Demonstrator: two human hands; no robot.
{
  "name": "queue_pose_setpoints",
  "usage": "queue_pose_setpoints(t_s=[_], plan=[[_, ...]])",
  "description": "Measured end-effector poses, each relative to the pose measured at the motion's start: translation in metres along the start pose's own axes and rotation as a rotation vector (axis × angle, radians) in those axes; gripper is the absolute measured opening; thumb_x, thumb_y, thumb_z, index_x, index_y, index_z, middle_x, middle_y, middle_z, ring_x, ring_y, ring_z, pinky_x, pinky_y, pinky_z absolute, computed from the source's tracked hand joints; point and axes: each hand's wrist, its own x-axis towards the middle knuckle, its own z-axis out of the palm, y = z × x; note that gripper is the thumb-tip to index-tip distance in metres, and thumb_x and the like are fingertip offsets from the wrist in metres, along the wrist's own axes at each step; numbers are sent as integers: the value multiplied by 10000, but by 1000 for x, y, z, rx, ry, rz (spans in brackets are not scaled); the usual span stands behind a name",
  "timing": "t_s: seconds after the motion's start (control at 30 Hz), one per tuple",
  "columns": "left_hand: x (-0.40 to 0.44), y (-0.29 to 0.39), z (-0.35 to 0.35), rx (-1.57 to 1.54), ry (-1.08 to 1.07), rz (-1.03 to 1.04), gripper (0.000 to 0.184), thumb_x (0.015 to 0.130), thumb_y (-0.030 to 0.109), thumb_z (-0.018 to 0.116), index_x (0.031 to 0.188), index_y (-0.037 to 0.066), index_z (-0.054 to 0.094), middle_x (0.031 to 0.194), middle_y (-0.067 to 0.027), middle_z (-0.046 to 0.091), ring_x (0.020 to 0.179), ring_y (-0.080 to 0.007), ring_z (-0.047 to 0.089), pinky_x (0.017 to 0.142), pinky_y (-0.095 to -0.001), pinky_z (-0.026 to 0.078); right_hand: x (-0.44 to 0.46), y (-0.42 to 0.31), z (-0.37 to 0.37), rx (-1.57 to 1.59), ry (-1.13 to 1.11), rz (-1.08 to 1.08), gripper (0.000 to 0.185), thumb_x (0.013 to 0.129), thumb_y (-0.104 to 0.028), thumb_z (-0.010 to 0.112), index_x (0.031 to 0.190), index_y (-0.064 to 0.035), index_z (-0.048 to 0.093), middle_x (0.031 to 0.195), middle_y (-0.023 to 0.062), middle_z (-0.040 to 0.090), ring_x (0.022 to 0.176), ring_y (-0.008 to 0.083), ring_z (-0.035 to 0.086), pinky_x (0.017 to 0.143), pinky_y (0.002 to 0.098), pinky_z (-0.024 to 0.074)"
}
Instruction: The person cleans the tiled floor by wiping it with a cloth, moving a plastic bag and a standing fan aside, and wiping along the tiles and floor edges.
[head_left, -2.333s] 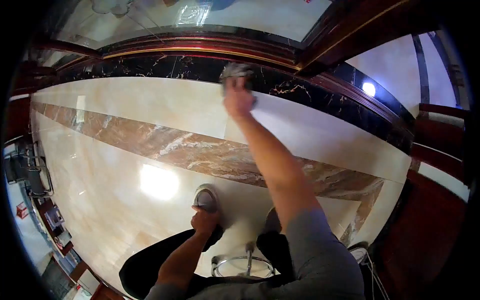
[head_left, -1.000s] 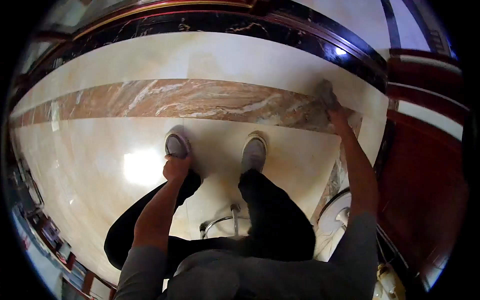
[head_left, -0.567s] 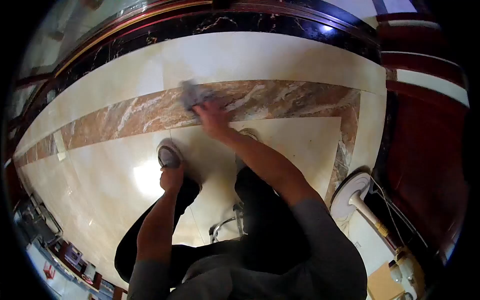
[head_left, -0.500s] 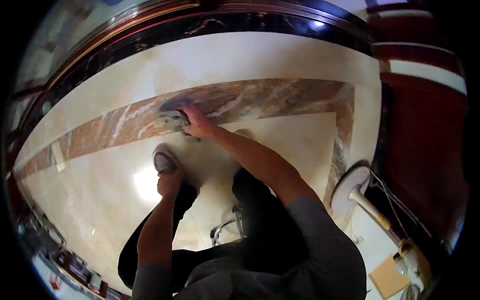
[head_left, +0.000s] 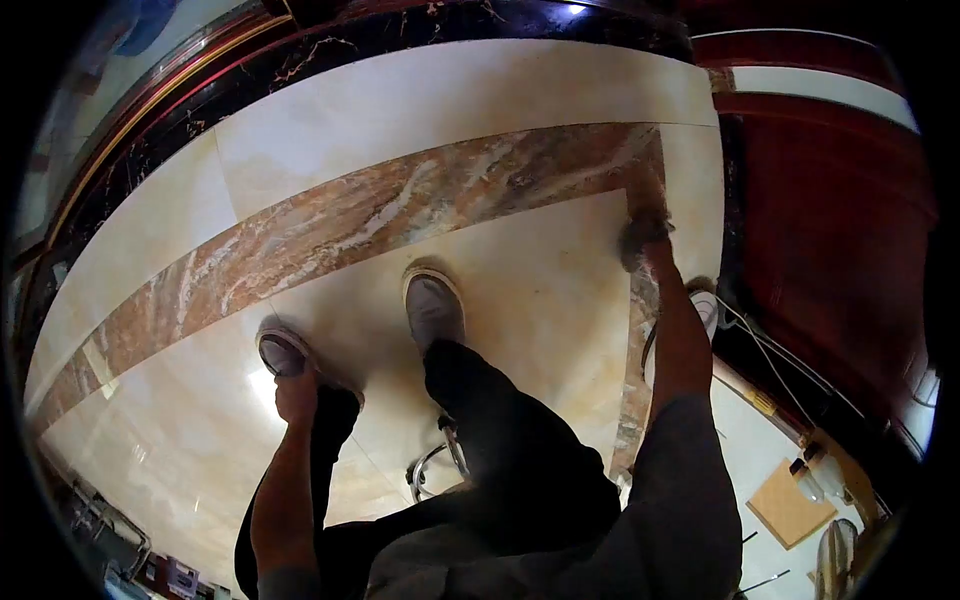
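Note:
My right hand [head_left: 657,255] reaches far out to the right, low over the corner of the brown marble-patterned floor band [head_left: 400,195]. Its fingers are closed on a dark grey object [head_left: 640,236], too blurred for me to name. My left hand [head_left: 296,397] is a loose fist at my left knee, and I see nothing in it. Just beyond that fist shows my left shoe [head_left: 283,352], grey with a pale sole edge. My right shoe [head_left: 435,303] stands flat on the cream floor tiles [head_left: 540,290].
Right of my arm a white round base [head_left: 704,312] joins a pole, with a white cable beside it. Dark red panelling [head_left: 830,220] rises at the right. A tan square board [head_left: 791,504] lies lower right. Below me is a chrome chair leg [head_left: 425,474].
My right hand has swung from the left part of the brown band to its right corner with the dark grey object. My left hand stays by the left knee. The view has shifted right.

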Motion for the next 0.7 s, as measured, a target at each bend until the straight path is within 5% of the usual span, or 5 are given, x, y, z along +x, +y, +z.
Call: queue_pose_setpoints(t_s=[0.17, 0.2, 0.27, 0.43, 0.7], plan=[[-12, 8, -9, 50, -25, 27, 1020, 738, 810, 567, 1171, -113, 562, 1092, -307, 665, 1074, -427, 651, 912, -477, 517, -38, -46, 160, -379, 227, -217, 578, 894, -284, 609, 1412, -72, 466, 1301, 180, 581, 1062, 350, 611, 868, 450, 509], [-15, 6, -11, 56, -23, 27, 1020, 738, 810, 567, 1171, -113, 562, 1092, -307, 665, 1074, -427, 651, 912, -477, 517, -56, -74, 200, -482, 122, -223, 664, 798, -229, 659, 1412, -62, 468, 1390, 176, 527, 1333, 355, 458, 1074, 455, 403], [-7, 11, -8, 44, -36, -50, 992, 762, 803, 547, 1170, -100, 592, 1089, -309, 665, 1077, -417, 652, 906, -473, 521, -108, -193, 240, -178, 165, -589, 482, 736, -73, 684, 1214, -94, 624, 1207, 154, 629, 1191, 349, 547, 1019, 455, 431], [0, 2, -4, 84, -33, 71, 972, 753, 810, 553, 1128, -82, 647, 1107, -298, 668, 1081, -407, 653, 909, -482, 518, -187, -363, 290, 324, -617, -666, 606, 644, -41, 722, 1234, -91, 597, 1166, 157, 582, 1114, 328, 572, 933, 462, 482], [8, -19, 10, -30, -34, 56, 1016, 715, 813, 592, 1114, -121, 602, 1080, -297, 674, 1048, -416, 664, 914, -487, 517, -40, -166, 112, 651, -308, -39, 643, 698, 35, 695, 1320, -26, 544, 1198, 60, 639, 1082, 197, 603, 971, 360, 497]])
